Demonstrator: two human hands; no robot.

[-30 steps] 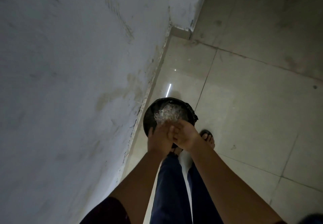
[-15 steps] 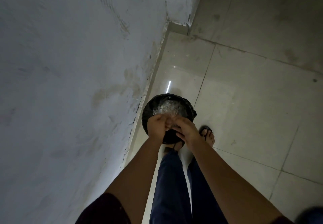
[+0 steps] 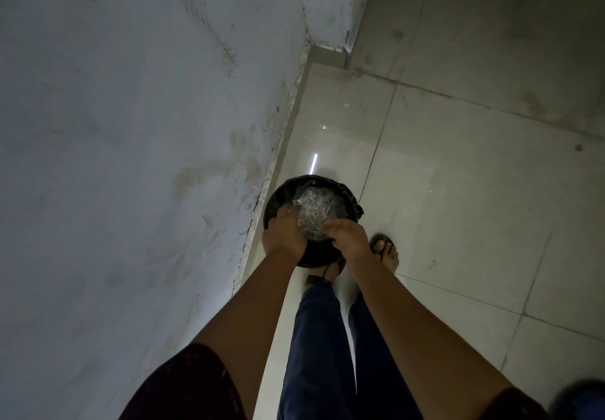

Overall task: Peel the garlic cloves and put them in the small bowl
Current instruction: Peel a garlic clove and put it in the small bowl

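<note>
While over bin (image 3: pixel 347 191) — scraps (image 3: pixel 312 215) just beside fingers (image 3: pixel 285 216)

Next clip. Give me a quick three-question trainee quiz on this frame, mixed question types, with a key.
1. True or false: the left hand and right hand are both over the black bin.
2. What lies inside the bin? A) pale scraps B) water C) a knife.
3. Fill in: the bin stands on the tiled floor beside the ___.
Key: 1 true; 2 A; 3 wall.
</note>
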